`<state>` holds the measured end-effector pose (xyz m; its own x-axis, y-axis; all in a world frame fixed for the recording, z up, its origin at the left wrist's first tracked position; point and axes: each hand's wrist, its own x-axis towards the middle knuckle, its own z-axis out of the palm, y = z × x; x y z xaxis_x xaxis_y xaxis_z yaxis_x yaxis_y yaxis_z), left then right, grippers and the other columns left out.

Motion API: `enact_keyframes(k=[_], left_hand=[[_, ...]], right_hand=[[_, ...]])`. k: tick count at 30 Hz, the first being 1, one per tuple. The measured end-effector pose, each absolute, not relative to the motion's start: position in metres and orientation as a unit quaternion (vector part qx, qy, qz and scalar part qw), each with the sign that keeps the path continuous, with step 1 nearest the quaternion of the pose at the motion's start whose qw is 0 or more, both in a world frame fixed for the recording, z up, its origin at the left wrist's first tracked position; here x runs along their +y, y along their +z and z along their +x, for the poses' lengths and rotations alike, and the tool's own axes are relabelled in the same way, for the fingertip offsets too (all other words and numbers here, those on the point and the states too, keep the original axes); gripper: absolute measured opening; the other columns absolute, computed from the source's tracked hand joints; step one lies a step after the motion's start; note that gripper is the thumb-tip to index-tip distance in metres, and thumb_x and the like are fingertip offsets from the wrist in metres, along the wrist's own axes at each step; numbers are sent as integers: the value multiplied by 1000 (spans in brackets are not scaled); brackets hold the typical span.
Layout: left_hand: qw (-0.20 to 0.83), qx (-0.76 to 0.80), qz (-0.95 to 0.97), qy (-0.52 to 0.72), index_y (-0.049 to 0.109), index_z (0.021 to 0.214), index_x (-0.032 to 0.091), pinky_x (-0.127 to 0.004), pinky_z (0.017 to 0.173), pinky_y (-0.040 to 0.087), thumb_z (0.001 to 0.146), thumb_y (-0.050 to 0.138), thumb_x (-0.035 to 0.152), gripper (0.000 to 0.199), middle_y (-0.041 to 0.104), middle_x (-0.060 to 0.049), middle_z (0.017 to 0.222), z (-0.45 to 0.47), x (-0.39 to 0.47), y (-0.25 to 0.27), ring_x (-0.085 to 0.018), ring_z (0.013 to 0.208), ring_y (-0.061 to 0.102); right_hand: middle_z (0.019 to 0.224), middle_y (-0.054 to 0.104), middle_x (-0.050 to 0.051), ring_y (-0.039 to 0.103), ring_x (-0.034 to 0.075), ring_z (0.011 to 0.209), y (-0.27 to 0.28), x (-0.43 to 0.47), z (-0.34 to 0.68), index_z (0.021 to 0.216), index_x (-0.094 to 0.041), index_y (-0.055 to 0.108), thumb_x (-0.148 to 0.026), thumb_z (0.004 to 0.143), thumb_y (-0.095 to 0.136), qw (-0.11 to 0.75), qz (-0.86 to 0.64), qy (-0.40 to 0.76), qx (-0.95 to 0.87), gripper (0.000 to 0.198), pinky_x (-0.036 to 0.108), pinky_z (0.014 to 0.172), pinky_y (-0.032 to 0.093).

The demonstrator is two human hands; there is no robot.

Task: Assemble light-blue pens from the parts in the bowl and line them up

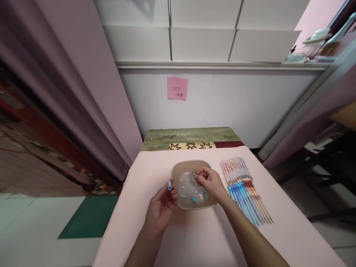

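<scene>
My left hand (pixel 160 209) is closed around a short light-blue pen part (pixel 169 185), a hollow tube held upright between thumb and fingers at the left side of a beige plastic basin (pixel 191 161). Over the basin's right half, my right hand (pixel 210 181) pinches a tiny white piece (pixel 195 174) between thumb and forefinger. Inside the basin lie several small white bits (pixel 201 195) and one blue piece (pixel 193 199) near the front. My right forearm crosses the basin's right rim.
Right of the basin lie rows of pens: clear ones with red marks (pixel 236 170), blue ones (pixel 242 204) and brown-orange ones (pixel 259 203). A pale pink cloth (pixel 139 200) covers most of the table. Behind it, a pink note (pixel 177 88) sticks to the wall.
</scene>
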<state>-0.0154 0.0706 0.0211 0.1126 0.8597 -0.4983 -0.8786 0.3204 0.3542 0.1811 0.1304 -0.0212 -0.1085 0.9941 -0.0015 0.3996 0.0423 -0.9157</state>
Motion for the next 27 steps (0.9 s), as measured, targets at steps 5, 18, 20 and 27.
enact_keyframes(k=[5,18,20,27], left_hand=[[760,323,-11,563,65,92,7,-18,49,50,86,47,5,19,60,-5,70,-6,70,20,-8,54,56],[736,324,-6,594,65,85,6,-18,48,48,87,46,3,19,60,-7,72,-18,73,18,-9,56,56],[731,333,-12,596,64,83,5,-18,48,48,87,45,3,20,60,-7,72,-21,71,17,-9,56,56],[729,350,-27,588,63,80,6,-18,49,49,88,45,4,20,59,-7,71,-24,66,14,-8,56,56]], right_hand=[[56,62,-2,56,12,50,-9,116,188,78,-15,66,-39,70,68,463,-526,469,-538,26,22,50,45],[71,70,2,63,14,67,-2,118,179,78,-19,69,-27,78,62,227,-599,284,-713,11,21,61,44],[76,73,3,65,15,73,-10,129,175,78,-20,71,-20,75,63,155,-608,250,-737,9,21,65,43],[95,74,9,67,19,87,-26,142,141,95,-20,74,-14,76,56,85,-594,216,-770,27,22,75,44]])
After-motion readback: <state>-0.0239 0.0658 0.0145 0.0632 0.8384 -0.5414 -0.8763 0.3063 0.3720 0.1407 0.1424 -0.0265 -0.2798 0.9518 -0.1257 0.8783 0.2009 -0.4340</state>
